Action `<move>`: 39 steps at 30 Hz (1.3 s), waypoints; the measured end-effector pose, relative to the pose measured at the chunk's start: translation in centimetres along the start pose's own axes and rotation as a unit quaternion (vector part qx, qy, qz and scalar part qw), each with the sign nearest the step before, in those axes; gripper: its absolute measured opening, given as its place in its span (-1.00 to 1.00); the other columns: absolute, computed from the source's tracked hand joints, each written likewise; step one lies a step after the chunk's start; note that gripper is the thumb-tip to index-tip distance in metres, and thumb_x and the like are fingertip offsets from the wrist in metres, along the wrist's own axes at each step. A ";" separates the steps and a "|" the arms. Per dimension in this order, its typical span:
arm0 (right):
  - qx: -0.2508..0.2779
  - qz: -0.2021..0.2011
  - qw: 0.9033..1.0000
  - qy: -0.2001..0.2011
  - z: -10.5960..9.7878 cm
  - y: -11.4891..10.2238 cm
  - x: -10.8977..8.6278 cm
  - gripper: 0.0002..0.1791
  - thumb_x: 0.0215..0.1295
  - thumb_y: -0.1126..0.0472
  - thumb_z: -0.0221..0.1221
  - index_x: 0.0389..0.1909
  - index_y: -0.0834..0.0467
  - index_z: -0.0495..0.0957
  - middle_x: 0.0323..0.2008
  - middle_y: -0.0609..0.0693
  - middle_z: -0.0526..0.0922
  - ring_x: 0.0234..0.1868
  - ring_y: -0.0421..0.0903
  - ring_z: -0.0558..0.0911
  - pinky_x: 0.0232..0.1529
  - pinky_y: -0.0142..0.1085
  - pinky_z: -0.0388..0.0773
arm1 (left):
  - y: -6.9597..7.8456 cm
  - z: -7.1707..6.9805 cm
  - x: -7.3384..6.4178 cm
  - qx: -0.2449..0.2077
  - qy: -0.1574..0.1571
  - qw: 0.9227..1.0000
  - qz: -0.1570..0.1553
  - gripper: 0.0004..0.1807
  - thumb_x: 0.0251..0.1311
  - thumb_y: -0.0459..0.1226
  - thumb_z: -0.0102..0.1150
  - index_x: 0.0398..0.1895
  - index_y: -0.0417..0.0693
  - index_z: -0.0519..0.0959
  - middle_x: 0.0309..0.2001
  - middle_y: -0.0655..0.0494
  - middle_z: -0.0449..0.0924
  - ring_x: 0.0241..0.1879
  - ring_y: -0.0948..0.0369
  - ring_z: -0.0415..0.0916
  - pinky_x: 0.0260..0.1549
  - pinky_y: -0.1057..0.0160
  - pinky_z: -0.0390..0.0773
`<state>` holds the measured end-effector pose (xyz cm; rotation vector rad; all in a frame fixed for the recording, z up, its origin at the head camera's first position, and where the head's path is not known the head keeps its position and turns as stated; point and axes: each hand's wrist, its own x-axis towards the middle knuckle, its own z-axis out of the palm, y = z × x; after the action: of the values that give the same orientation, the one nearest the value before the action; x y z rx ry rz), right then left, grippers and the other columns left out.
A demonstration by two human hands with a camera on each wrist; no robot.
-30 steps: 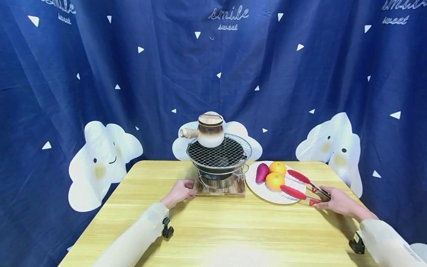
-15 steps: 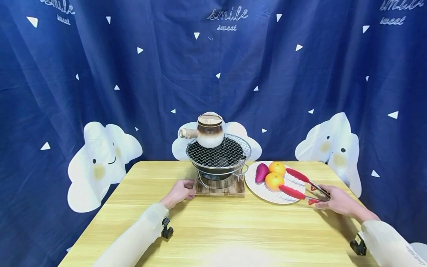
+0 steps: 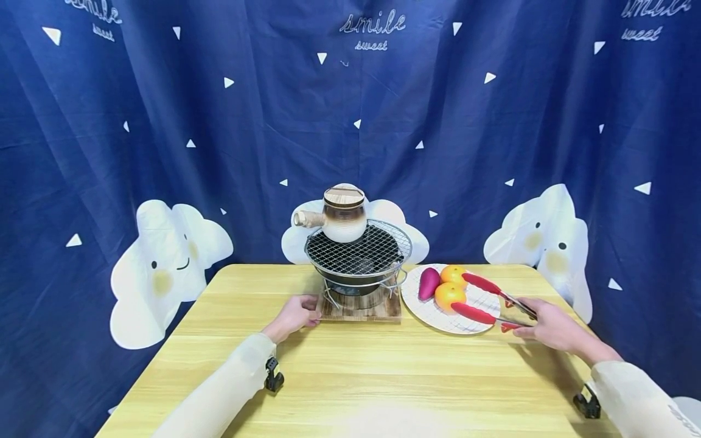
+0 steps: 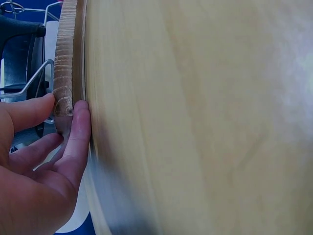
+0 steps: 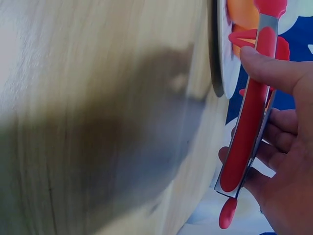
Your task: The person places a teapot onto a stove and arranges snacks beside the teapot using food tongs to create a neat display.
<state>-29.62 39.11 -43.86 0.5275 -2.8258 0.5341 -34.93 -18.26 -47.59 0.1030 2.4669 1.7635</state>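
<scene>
My left hand pinches the front left corner of a wooden board; the left wrist view shows the thumb on one face and fingers along the other side. On that board stands a small grill stove with a wire rack. A brown and white pot with a wooden lid and side handle sits on the rack. My right hand holds red-tipped tongs, their arms spread. The tips lie over the plate, right by two oranges.
A purple sweet potato lies on the plate left of the oranges. The pale wooden table extends toward me. Behind its far edge hangs a blue curtain with white clouds.
My right hand has shifted the tongs slightly left, bringing their tips closer to the oranges. The left hand, board and pot have stayed in place.
</scene>
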 end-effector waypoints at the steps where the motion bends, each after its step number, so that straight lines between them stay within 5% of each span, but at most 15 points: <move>1: -0.007 -0.002 1.000 0.005 0.1 -0.1 0.1 -0.20 -0.07 0.04 0.55 0.16 0.37 0.53 0.00 0.30 0.68 -0.02 0.21 0.63 -0.02 0.15 0.58 | 0.0 0.0 0.0 0.001 0.001 1.000 0.000 -0.42 0.16 -0.56 0.20 0.30 -0.49 0.39 -0.04 -0.32 0.63 -0.31 0.05 0.70 -0.22 0.13 0.79; 10: -0.021 -0.023 0.999 0.008 0.2 -1.2 0.8 -0.26 -0.05 0.09 0.55 0.13 0.36 0.54 -0.04 0.24 0.69 -0.03 0.17 0.65 -0.01 0.16 0.60 | -0.2 -0.1 -0.1 0.004 -0.003 1.000 0.000 -0.41 0.16 -0.54 0.20 0.31 -0.49 0.38 -0.05 -0.34 0.62 -0.29 0.02 0.70 -0.21 0.11 0.79; 18: -0.035 -0.008 0.999 -0.009 0.3 -1.9 1.3 -0.20 -0.06 0.10 0.54 0.16 0.44 0.49 0.02 0.37 0.64 0.05 0.34 0.62 0.06 0.27 0.56 | -0.3 -0.1 -0.1 0.004 -0.002 1.000 -0.001 -0.40 0.15 -0.53 0.21 0.31 -0.48 0.38 -0.07 -0.32 0.64 -0.31 0.04 0.70 -0.23 0.14 0.79; 39: -0.082 0.007 0.996 -0.017 0.0 -2.2 1.8 -0.25 -0.05 0.05 0.52 0.11 0.41 0.53 -0.12 0.22 0.69 -0.16 0.17 0.68 -0.23 0.14 0.64 | 0.3 0.2 -0.5 0.010 0.000 1.000 0.010 -0.42 0.17 -0.53 0.19 0.31 -0.51 0.37 0.00 -0.40 0.60 -0.21 -0.16 0.68 -0.15 0.00 0.77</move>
<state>-30.42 36.60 -42.69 0.4907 -2.8748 0.2935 -34.42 -18.01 -47.37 0.1294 2.4931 1.7460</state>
